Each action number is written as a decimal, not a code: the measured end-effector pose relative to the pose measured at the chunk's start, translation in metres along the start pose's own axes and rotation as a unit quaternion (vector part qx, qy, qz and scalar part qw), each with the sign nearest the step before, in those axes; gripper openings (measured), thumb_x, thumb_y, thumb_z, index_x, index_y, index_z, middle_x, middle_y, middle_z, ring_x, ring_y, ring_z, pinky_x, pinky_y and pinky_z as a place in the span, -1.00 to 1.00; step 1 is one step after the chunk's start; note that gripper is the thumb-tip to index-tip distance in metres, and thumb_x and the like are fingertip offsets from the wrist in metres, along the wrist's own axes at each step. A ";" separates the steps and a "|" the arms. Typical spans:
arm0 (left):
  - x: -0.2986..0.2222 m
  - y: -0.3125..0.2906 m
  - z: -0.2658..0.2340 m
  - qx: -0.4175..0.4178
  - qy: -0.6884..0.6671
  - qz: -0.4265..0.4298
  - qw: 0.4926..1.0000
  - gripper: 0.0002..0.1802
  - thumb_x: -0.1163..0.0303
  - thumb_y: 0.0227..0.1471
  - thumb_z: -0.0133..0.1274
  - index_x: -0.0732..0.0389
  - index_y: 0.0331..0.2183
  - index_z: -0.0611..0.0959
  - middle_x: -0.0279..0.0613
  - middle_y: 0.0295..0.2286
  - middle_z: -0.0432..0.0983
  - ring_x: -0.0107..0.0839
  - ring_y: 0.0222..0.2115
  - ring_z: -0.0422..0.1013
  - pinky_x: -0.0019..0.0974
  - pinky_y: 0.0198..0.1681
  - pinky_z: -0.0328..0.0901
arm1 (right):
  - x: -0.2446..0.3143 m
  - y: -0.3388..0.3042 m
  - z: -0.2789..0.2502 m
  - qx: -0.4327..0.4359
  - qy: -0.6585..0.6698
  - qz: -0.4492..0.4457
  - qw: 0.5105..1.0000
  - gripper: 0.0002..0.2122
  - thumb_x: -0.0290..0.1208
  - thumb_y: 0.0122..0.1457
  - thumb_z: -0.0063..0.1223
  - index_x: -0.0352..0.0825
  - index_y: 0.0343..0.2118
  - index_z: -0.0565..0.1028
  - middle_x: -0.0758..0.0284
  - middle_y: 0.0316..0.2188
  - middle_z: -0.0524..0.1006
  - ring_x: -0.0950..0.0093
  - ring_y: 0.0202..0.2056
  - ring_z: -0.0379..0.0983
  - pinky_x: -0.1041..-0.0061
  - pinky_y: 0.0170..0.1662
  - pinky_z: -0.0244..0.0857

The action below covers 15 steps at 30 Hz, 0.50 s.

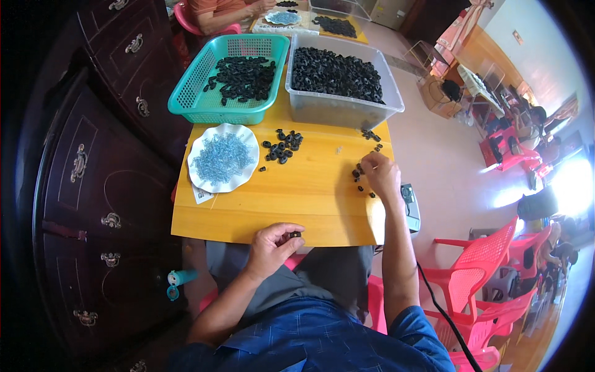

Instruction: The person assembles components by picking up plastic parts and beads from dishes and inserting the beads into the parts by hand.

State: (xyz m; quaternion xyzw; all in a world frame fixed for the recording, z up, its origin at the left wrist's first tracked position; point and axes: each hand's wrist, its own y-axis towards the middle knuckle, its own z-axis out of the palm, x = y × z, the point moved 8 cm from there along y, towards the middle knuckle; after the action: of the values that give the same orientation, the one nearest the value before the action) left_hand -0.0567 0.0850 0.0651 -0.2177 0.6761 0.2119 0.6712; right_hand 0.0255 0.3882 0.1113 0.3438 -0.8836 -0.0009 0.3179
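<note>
My left hand (273,248) is at the table's near edge, thumb and fingers closed on a small black plastic part (295,234). Farther right, my right hand (382,178) reaches down to the tabletop with its fingertips pinched together. Whatever they hold is too small to make out. Right beside those fingertips lie several small black pieces (356,174). A loose group of larger black ring-like parts (282,149) rests mid-table, between the hands and the containers. Left of it, a white scalloped plate (248,168) bears a heap of small clear bluish pieces (218,159).
A green perforated basket (186,105) and a clear plastic bin (347,105), both with black parts, stand at the yellow table's (248,217) far side. A grey box-like device (410,208) sits at the right edge. Another person's arm (226,18) works beyond. Pink chairs (471,273) are at right.
</note>
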 end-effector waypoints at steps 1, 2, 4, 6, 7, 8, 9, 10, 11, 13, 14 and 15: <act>0.000 0.000 -0.001 0.000 -0.007 0.000 1.000 -0.75 0.58 0.01 0.19 0.31 -0.19 0.64 -0.46 -0.56 0.45 -0.71 -0.59 0.31 -0.59 -0.53 0.22 | -0.006 0.008 0.001 0.011 -0.037 0.013 0.999 -0.86 -0.35 0.09 0.08 -0.24 -0.37 0.63 0.19 -0.43 0.62 0.20 -0.36 0.58 0.29 -0.25 0.44; 0.003 0.000 0.001 0.013 -0.021 -0.022 0.999 -0.72 0.57 0.03 0.16 0.32 -0.14 0.62 -0.44 -0.55 0.45 -0.70 -0.58 0.31 -0.59 -0.52 0.22 | -0.008 0.013 0.002 0.016 -0.033 0.007 0.999 -0.86 -0.35 0.09 0.08 -0.24 -0.37 0.63 0.19 -0.43 0.62 0.20 -0.36 0.58 0.29 -0.25 0.44; 0.004 0.000 0.002 0.025 -0.035 -0.044 0.998 -0.69 0.56 0.06 0.12 0.33 -0.10 0.60 -0.43 -0.54 0.45 -0.70 -0.57 0.31 -0.58 -0.51 0.23 | -0.006 0.020 0.008 0.029 -0.085 -0.022 0.996 -0.85 -0.33 0.08 0.09 -0.23 -0.36 0.63 0.17 -0.43 0.62 0.18 -0.34 0.57 0.25 -0.24 0.43; 0.010 -0.001 0.005 0.043 -0.104 -0.097 0.989 -0.65 0.55 0.09 0.07 0.34 -0.04 0.57 -0.40 -0.52 0.44 -0.68 -0.56 0.31 -0.57 -0.48 0.25 | -0.006 0.023 0.012 0.034 -0.104 -0.022 0.994 -0.85 -0.33 0.07 0.10 -0.23 -0.37 0.63 0.16 -0.42 0.62 0.16 -0.34 0.57 0.24 -0.24 0.43; 0.010 -0.001 0.005 0.043 -0.100 -0.100 0.989 -0.65 0.55 0.09 0.07 0.34 -0.04 0.57 -0.40 -0.52 0.44 -0.68 -0.56 0.31 -0.57 -0.48 0.25 | -0.006 0.024 0.016 0.044 -0.118 -0.021 0.992 -0.85 -0.33 0.06 0.11 -0.22 -0.37 0.63 0.16 -0.41 0.61 0.15 -0.34 0.56 0.23 -0.24 0.43; 0.009 -0.001 0.005 0.040 -0.119 -0.103 0.987 -0.65 0.55 0.09 0.07 0.33 -0.04 0.57 -0.41 -0.53 0.43 -0.68 -0.57 0.31 -0.57 -0.48 0.25 | -0.006 0.025 0.017 0.043 -0.116 -0.021 0.992 -0.85 -0.33 0.06 0.11 -0.22 -0.37 0.63 0.16 -0.41 0.61 0.15 -0.34 0.56 0.23 -0.24 0.43; 0.009 -0.001 0.004 0.036 -0.139 -0.105 0.984 -0.65 0.56 0.08 0.07 0.33 -0.04 0.57 -0.42 -0.54 0.42 -0.69 -0.58 0.30 -0.58 -0.49 0.25 | -0.008 0.026 0.018 0.043 -0.132 -0.017 0.990 -0.86 -0.32 0.06 0.12 -0.22 -0.37 0.64 0.16 -0.40 0.61 0.15 -0.35 0.56 0.22 -0.24 0.42; 0.009 -0.001 0.003 0.036 -0.137 -0.106 0.984 -0.65 0.56 0.08 0.07 0.33 -0.04 0.57 -0.42 -0.54 0.42 -0.69 -0.58 0.30 -0.58 -0.49 0.25 | -0.009 0.026 0.019 0.044 -0.147 -0.013 0.988 -0.86 -0.32 0.05 0.13 -0.22 -0.38 0.64 0.16 -0.38 0.60 0.14 -0.35 0.56 0.22 -0.25 0.42; 0.008 -0.001 0.003 0.038 -0.137 -0.105 0.984 -0.65 0.56 0.08 0.07 0.33 -0.04 0.57 -0.42 -0.54 0.42 -0.69 -0.58 0.30 -0.58 -0.49 0.25 | -0.010 0.026 0.021 0.045 -0.146 -0.013 0.988 -0.86 -0.32 0.05 0.13 -0.22 -0.38 0.64 0.16 -0.38 0.60 0.14 -0.35 0.56 0.22 -0.25 0.42; 0.008 -0.001 0.002 0.039 -0.137 -0.105 0.984 -0.65 0.57 0.08 0.07 0.33 -0.04 0.57 -0.41 -0.53 0.42 -0.69 -0.58 0.30 -0.58 -0.48 0.25 | -0.012 0.026 0.023 0.048 -0.159 -0.019 0.986 -0.86 -0.31 0.05 0.15 -0.22 -0.38 0.64 0.17 -0.36 0.58 0.14 -0.33 0.55 0.22 -0.25 0.43; 0.009 -0.001 0.002 0.042 -0.153 -0.110 0.981 -0.64 0.57 0.08 0.06 0.33 -0.03 0.56 -0.41 -0.53 0.42 -0.69 -0.57 0.30 -0.58 -0.48 0.25 | -0.012 0.026 0.023 0.047 -0.159 -0.021 0.986 -0.86 -0.31 0.05 0.15 -0.22 -0.38 0.64 0.17 -0.36 0.58 0.14 -0.33 0.55 0.22 -0.25 0.43; 0.010 -0.001 0.002 0.043 -0.164 -0.119 0.978 -0.63 0.56 0.09 0.06 0.32 -0.02 0.56 -0.41 -0.52 0.41 -0.69 -0.55 0.30 -0.57 -0.47 0.25 | -0.013 0.026 0.023 0.047 -0.160 -0.020 0.986 -0.85 -0.30 0.05 0.15 -0.22 -0.37 0.64 0.17 -0.36 0.58 0.14 -0.33 0.55 0.22 -0.25 0.43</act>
State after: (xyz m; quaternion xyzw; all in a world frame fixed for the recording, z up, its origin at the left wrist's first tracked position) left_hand -0.0543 0.0852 0.0551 -0.2302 0.5342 0.1341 0.8022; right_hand 0.0046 0.4109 0.0914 0.3714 -0.9150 -0.0210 0.1564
